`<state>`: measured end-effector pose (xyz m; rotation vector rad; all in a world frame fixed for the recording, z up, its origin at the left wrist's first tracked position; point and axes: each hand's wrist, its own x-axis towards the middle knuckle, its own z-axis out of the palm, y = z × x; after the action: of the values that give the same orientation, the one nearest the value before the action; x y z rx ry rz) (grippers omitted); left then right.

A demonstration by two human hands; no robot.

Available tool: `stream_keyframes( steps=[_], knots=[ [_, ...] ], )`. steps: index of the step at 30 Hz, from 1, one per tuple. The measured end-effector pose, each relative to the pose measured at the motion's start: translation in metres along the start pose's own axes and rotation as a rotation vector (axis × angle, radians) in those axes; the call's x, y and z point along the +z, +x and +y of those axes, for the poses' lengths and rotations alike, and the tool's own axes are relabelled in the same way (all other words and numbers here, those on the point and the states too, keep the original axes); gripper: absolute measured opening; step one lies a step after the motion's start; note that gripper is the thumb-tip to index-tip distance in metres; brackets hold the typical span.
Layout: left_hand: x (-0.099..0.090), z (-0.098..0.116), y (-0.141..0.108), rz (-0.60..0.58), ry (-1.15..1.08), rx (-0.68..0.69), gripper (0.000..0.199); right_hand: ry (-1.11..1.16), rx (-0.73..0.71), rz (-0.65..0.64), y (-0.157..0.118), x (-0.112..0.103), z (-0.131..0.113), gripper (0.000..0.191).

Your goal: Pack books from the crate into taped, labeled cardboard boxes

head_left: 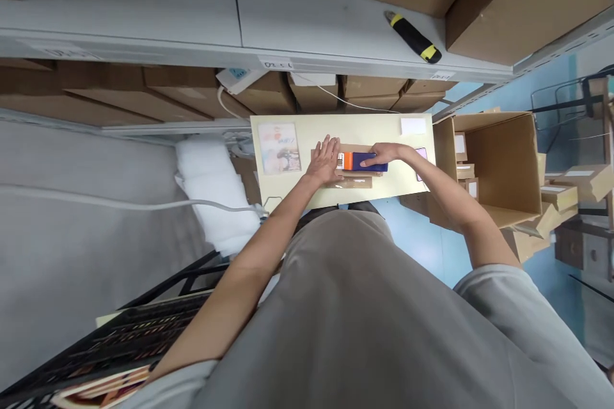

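A small cardboard box (pixel 353 183) lies on the pale yellow table (pixel 288 188), near its front edge. My left hand (pixel 325 161) rests flat on the left part of the cardboard, fingers stretched out. On the right, my right hand (pixel 380 154) grips a dark blue tape dispenser (pixel 367 162) with an orange section, which lies along the top of the cardboard. The dispenser's left end reaches the fingers of my left hand. Under the dispenser, part of the cardboard is hidden.
A printed picture sheet (pixel 279 149) lies at the table's left, a white card (pixel 413 126) and a phone (pixel 421 163) at its right. A large open carton (pixel 508 166) stands to the right. Above the table, a shelf (pixel 307 25) holds boxes and a black-and-yellow cutter (pixel 413 37).
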<state>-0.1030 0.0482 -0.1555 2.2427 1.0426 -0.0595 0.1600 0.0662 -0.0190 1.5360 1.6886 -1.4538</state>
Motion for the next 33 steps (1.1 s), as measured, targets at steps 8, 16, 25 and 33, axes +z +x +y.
stream_keyframes(
  steps=[8,16,25,33],
  knots=[
    [-0.006,0.004,-0.005,-0.015,0.000,-0.076,0.153,0.000,0.001,-0.145,-0.019,-0.022,0.016,0.064],
    [-0.011,0.016,-0.001,0.002,-0.009,-0.141,0.156,0.054,0.022,-0.111,-0.085,-0.052,0.144,0.074],
    [-0.014,0.027,0.002,-0.016,0.038,-0.208,0.151,0.020,0.054,-0.137,-0.029,-0.047,0.164,0.069],
    [-0.013,0.035,0.006,-0.006,0.020,-0.263,0.152,-0.040,0.003,-0.083,-0.023,-0.056,0.174,0.058]
  ],
)
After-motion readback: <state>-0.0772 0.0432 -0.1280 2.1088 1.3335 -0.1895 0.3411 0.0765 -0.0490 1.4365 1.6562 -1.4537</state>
